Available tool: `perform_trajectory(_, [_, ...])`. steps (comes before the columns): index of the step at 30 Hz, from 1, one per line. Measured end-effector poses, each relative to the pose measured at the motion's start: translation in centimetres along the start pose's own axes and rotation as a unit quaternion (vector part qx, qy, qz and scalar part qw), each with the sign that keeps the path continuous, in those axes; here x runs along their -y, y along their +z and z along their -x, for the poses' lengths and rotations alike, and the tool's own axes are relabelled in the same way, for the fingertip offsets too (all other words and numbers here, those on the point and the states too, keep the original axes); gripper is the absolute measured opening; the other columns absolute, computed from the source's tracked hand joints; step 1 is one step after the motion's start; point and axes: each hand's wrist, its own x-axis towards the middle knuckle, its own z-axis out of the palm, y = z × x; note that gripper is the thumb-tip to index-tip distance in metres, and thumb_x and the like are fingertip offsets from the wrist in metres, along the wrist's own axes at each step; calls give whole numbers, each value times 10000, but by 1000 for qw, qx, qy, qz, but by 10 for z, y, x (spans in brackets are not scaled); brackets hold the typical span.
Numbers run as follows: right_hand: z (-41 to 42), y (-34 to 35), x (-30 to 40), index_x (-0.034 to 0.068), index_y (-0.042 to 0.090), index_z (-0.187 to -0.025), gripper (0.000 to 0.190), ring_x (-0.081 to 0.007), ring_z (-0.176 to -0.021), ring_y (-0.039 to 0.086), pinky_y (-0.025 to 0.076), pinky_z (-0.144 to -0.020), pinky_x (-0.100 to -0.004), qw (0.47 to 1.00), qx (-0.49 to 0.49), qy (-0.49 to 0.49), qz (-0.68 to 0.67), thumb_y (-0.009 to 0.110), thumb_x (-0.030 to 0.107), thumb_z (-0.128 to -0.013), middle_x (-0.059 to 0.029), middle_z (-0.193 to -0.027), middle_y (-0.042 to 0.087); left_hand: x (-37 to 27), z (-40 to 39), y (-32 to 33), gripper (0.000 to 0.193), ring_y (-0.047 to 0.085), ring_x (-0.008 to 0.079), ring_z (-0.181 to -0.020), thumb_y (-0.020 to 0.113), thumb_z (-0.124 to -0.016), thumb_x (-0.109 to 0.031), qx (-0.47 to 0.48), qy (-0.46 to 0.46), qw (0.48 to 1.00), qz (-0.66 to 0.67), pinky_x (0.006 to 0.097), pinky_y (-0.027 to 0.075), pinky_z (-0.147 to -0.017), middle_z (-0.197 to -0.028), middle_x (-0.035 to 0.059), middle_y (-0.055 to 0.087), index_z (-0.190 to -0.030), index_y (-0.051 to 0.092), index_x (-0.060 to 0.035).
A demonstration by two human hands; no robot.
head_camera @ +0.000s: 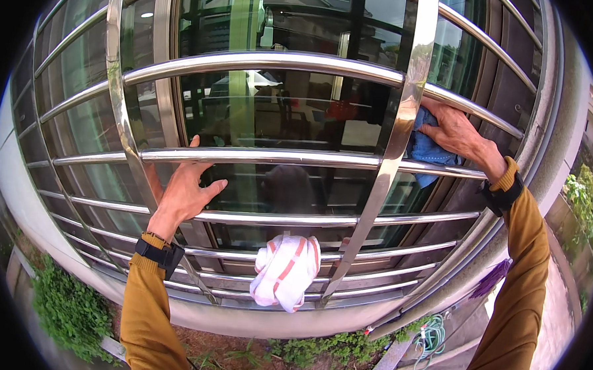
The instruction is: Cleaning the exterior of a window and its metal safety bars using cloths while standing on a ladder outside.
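Observation:
Through the window's stainless-steel bars reaches my right hand [452, 130], holding a blue cloth [424, 141] at the right-hand part of the glass. Part of the cloth hangs below one bar. My left hand [189, 190] is at the bars on the left, thumb spread and some fingers passing behind a horizontal bar [263, 157]; no cloth is in it. Whether its fingertips touch the glass [299, 120] cannot be told. Lower down, a white towel with red stripes [287, 271] is draped over the lower bars, between the two hands.
Broad vertical steel strips [383, 184] cross the horizontal bars. Below the pale sill [290, 323] lies a planting bed with a leafy shrub [70, 304]. A coiled green hose [430, 337] lies at lower right, near a purple fringed thing [491, 279]. Pipes [540, 166] run along the right wall.

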Motion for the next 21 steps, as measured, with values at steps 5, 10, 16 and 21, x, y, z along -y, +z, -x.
perform_trajectory(5, [28,-14,21,14,571,-1109,391,-393,-1029,597,486,-923,-438,998,-45,-29,-11,671,24,-730,-185,-1065,593,-2,2,-2,525,439,336,-1360,715,-845,-259,-20,9,1000,-10,371,572,-854,-1531,240,342,-1264,612,40])
perform_trajectory(10, [72,-7,39,-6,591,-1063,436,-380,-939,570,476,-804,-453,958,-275,-76,34,692,-60,-642,-179,-1055,576,-12,5,0,480,668,338,-1053,665,-873,-294,-12,-26,999,33,381,551,-879,-1302,257,588,-1203,640,53])
perform_trajectory(16, [143,-13,99,17,666,-1139,523,-387,-1039,611,501,-863,-467,932,-337,-117,67,831,132,-657,-203,-1169,621,-34,41,20,361,671,344,-1033,661,-883,-196,-111,15,992,53,369,540,-874,-1144,222,673,-1152,656,45])
perform_trajectory(21, [164,8,158,-40,652,-1099,558,-350,-900,659,531,-739,-425,942,-286,-127,-123,833,153,-608,-192,-1023,667,-130,155,71,498,555,358,-1238,689,-892,-124,-45,58,907,414,451,455,-1023,-1344,229,552,-1341,524,14])
